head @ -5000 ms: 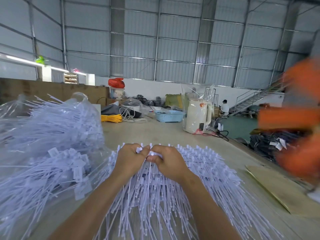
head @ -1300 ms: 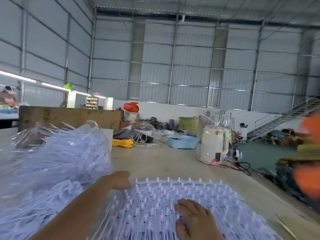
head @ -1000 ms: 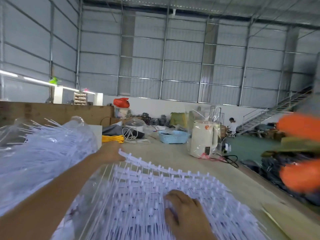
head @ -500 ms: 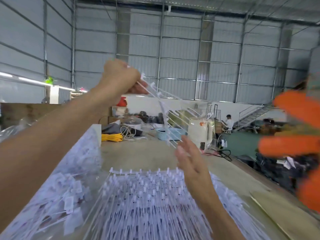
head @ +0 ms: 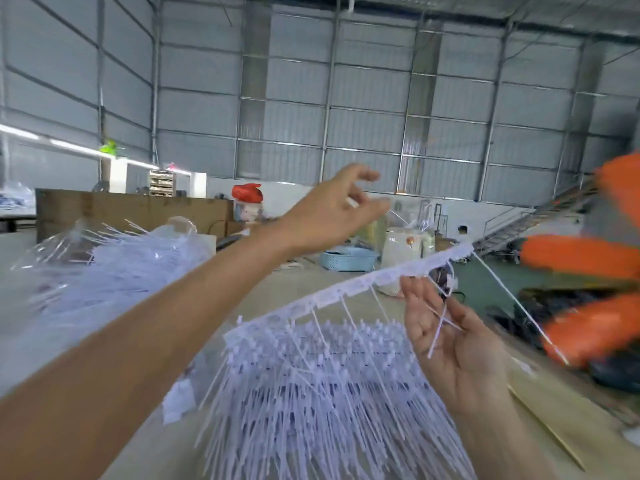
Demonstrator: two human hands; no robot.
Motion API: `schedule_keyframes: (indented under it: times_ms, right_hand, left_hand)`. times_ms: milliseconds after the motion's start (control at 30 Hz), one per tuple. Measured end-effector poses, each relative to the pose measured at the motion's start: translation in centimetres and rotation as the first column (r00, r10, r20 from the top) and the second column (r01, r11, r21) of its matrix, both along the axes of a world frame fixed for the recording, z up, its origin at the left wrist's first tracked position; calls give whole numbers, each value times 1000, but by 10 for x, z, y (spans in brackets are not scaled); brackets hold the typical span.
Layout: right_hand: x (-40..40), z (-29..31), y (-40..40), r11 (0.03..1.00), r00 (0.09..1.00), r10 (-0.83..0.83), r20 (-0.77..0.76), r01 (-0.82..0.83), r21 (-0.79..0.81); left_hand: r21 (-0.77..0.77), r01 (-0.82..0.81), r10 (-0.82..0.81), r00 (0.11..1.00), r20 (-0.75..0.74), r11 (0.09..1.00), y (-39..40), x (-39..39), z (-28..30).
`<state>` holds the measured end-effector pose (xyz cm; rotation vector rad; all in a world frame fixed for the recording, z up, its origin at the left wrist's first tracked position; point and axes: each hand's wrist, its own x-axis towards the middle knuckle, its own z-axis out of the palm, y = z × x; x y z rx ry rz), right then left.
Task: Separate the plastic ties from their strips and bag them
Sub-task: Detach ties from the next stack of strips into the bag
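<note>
A stack of white plastic tie strips (head: 322, 393) lies on the table in front of me. One strip (head: 363, 287) hangs slanted in the air above the stack, its ties dangling down. My left hand (head: 332, 209) is raised above it with fingers spread and holds nothing. My right hand (head: 453, 337) is palm up under the strip's right part, fingers relaxed, with a couple of thin ties lying across the palm. A clear plastic bag (head: 114, 271) stuffed with loose ties sits at the left.
Blurred orange shapes (head: 588, 258) fill the right edge. A blue basket (head: 346, 259) and a white kettle in plastic (head: 408, 247) stand further back on the table. A wooden board (head: 135, 209) stands behind the bag. Cardboard (head: 561, 431) lies at the right.
My left hand lifted one strip off the stack, raised it high, then let go and dropped lower. The strip has fallen toward my right hand, which rose from the stack and turned palm up.
</note>
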<state>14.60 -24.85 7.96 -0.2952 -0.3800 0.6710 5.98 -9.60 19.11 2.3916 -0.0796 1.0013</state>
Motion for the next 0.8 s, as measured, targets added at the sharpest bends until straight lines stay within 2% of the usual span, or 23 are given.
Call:
schedule_keyframes:
  times_ms: [33, 67, 133, 200, 267, 367, 433, 567, 700, 733, 767, 800]
  right_hand:
    - [8, -13, -2, 1000, 997, -14, -74, 13, -11]
    - [16, -25, -3, 999, 990, -30, -138, 26, -32]
    - [29, -46, -5, 996, 967, -66, -247, 48, -77]
    - [39, -55, -7, 988, 937, -112, -332, 68, -139]
    - [48, -58, -7, 980, 910, -159, -382, 98, -174]
    - [56, -57, -3, 960, 901, -212, -379, 119, -253]
    - [54, -56, 2, 944, 906, -232, -355, 122, -306]
    - [42, -55, 4, 874, 921, -334, -198, 224, -432]
    - [40, -54, -24, 827, 967, -253, -23, 203, -524]
    - [41, -53, -32, 810, 958, -288, 10, 249, -531]
    - [44, -53, -39, 752, 927, -369, 70, 342, -564]
    - [48, -53, -46, 616, 867, -455, 202, 471, -631]
  left_hand:
    - [55, -72, 79, 986, -149, 996, 17, -1, -21]
    - [125, -112, 147, 932, -331, 986, 34, -3, -43]
    - [245, -112, 245, 743, -623, 963, 64, -9, -86]
    - [291, -161, 326, 618, -715, 943, 91, -17, -115]
    - [291, -199, 350, 610, -711, 936, 114, -24, -130]
    - [114, -253, 265, 710, -653, 961, 136, -28, -137]
    - [46, -273, 241, 740, -628, 961, 141, -27, -141]
    - [73, -230, 220, 718, -661, 970, 138, -19, -164]
    - [155, -246, 291, 774, -562, 957, 139, -19, -176]
    - [180, -250, 308, 772, -556, 951, 138, -19, -177]
    - [186, -248, 310, 769, -559, 951, 137, -20, -178]
    - [179, -249, 307, 766, -565, 952, 135, -21, -178]
